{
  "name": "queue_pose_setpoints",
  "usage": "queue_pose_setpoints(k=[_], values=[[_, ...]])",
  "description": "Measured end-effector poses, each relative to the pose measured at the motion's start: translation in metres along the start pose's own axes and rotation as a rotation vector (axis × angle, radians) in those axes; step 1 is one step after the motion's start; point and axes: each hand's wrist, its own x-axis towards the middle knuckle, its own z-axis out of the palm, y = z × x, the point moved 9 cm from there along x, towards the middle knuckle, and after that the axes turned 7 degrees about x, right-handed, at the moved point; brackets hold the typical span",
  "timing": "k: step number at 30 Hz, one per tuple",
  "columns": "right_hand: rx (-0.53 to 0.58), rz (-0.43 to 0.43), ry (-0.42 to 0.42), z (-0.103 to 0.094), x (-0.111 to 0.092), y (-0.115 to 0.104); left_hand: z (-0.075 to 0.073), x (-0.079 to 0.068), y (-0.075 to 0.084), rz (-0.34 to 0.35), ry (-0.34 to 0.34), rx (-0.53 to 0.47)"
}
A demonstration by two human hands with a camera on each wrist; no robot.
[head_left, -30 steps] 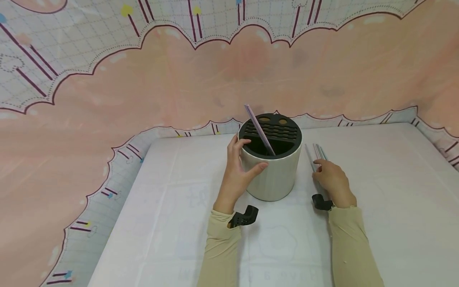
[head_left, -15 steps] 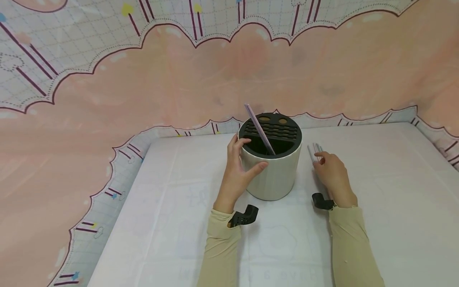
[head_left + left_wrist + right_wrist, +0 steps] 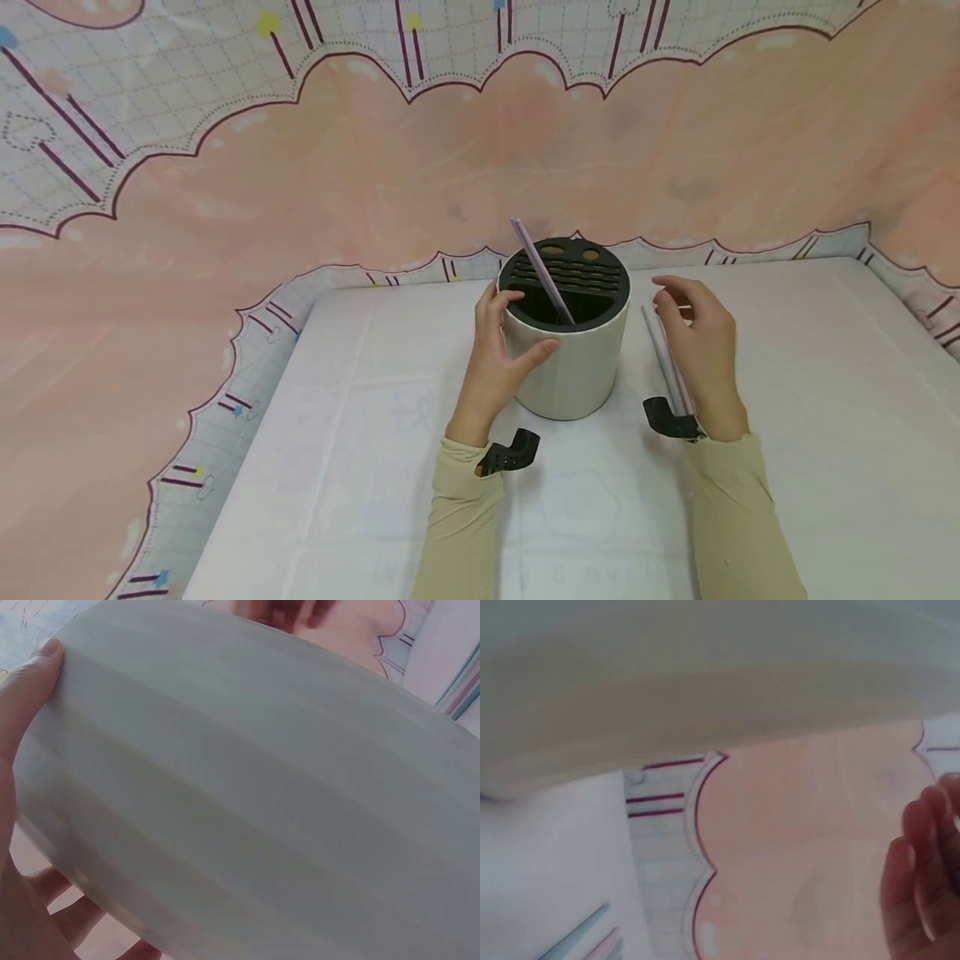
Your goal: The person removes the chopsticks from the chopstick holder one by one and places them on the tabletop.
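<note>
A round white utensil holder (image 3: 567, 371) with a black slotted top stands upright on the table. Lavender chopsticks (image 3: 542, 271) lean out of its front compartment. My left hand (image 3: 495, 342) grips the holder's left side, fingers at the rim and thumb on the front wall; the left wrist view shows its thumb (image 3: 37, 682) against the ribbed wall. To the holder's right, my right hand (image 3: 697, 346) hovers with loosely bent fingers, and I see nothing between them. Beneath it lie pale blue and pink chopsticks (image 3: 663, 362), partly hidden by the hand and wrist mount.
A white cloth covers the table (image 3: 375, 467). A peach patterned backdrop (image 3: 375, 183) rises behind and along the left side. Black camera mounts sit on both wrists, the left mount (image 3: 512, 452) just in front of the holder.
My right hand has lifted off the chopsticks and moved away from me, uncovering more of their length. The left hand, the holder and the lavender chopsticks stay as they were.
</note>
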Motion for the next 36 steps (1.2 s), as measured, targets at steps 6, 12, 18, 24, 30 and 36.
queue_pose_setpoints(k=[6, 12, 18, 24, 30, 36], values=[[0.163, -0.207, -0.013, 0.005, -0.003, -0.044, 0.000, 0.002, -0.001, 0.005, -0.004, -0.006], [0.204, -0.353, -0.015, 0.013, -0.011, -0.075, 0.002, 0.003, -0.002, 0.002, -0.003, -0.007], [0.140, -0.439, -0.041, 0.032, -0.018, -0.097, 0.001, 0.004, 0.000, 0.015, 0.007, -0.008], [0.026, -0.497, -0.104, 0.055, -0.027, -0.110, 0.001, 0.005, 0.002, 0.054, 0.015, -0.024], [-0.134, -0.522, -0.205, 0.069, -0.035, -0.114, 0.001, 0.004, 0.001, 0.068, 0.019, -0.022], [-0.179, -0.562, -0.266, 0.070, -0.039, -0.117, 0.001, 0.003, 0.001, 0.076, 0.022, -0.018]])
